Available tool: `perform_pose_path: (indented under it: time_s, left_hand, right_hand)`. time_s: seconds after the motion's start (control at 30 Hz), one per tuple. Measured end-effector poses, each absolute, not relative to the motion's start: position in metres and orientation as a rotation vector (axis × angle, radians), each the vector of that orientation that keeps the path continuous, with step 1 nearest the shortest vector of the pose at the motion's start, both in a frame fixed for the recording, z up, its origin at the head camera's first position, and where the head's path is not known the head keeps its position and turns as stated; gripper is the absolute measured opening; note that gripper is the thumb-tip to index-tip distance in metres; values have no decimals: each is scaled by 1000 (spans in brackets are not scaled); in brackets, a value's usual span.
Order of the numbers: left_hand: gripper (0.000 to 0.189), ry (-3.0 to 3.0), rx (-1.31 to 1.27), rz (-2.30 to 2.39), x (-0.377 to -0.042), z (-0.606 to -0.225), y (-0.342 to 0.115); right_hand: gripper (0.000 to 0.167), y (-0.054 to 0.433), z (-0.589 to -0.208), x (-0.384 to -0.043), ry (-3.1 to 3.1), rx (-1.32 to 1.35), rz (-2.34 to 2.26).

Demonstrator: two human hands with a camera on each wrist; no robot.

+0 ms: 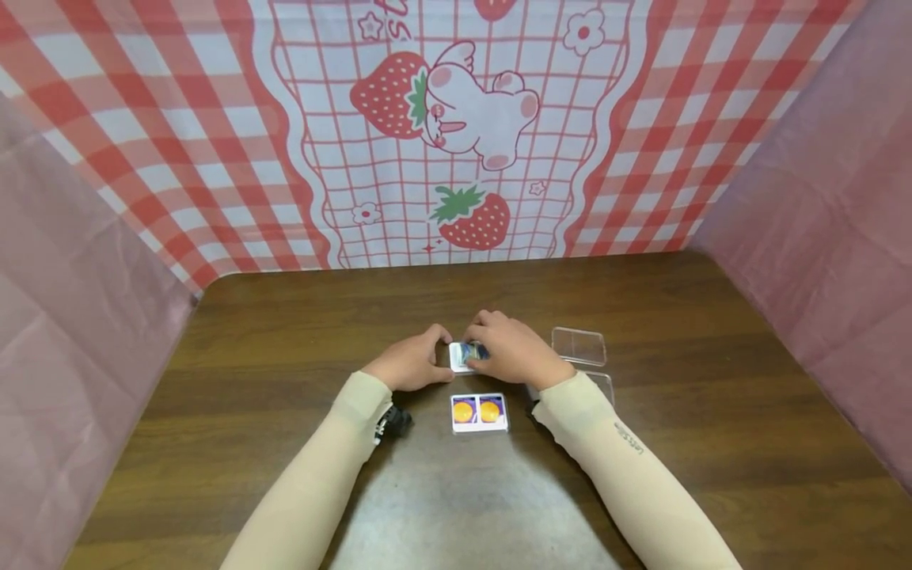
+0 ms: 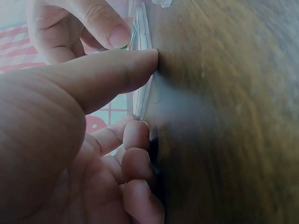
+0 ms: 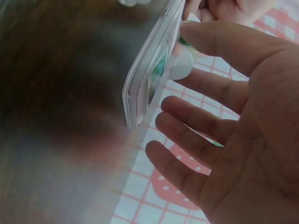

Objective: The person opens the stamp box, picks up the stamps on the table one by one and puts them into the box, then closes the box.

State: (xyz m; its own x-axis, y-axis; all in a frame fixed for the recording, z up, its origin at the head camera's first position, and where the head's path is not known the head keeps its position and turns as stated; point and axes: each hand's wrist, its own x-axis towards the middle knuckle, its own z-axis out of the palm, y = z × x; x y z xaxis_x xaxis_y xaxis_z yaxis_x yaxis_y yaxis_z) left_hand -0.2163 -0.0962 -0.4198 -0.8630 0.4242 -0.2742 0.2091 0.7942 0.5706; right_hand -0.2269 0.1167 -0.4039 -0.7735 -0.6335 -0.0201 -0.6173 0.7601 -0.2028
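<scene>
White and flat, the small case (image 1: 454,365) lies on the brown counter (image 1: 285,317) between the two hands, on the far side of a second case (image 1: 479,429). The left hand's (image 1: 410,364) grip braces it, thumb on the near side and forefinger at the far; the right hand's (image 1: 518,348) grip appears to pinch a thin picture piece (image 1: 469,354) against its upper face. The step in hand seems to be the setting or lifting of this piece. Good practice calls for a light, level pinch at the edge, since so thin a sheet may bend or slip askew, while the left hand should steady the case without tilting it. The second case, to the near side, shows two orange-and-purple pictures (image 1: 464,411) side by side. To the right lie two clear trays (image 1: 579,347), the nearer partly hidden by the right wrist, which a careless sweep could nudge. The right hand also covers the case's right end from above, so alignment there cannot be judged.
</scene>
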Motion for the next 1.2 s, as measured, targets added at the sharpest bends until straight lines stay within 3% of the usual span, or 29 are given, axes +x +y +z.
perform_pose_path:
  time_s: [0.77,1.2]
  left_hand:
    - [57,2589,473,761,-216,-422,-97]
    - [56,2581,457,765,-215,-418,-97]
  right_hand:
    - [43,116,-408,-229,2837,-1033,-284]
    - [30,115,-406,-228,2832,-1100,-264]
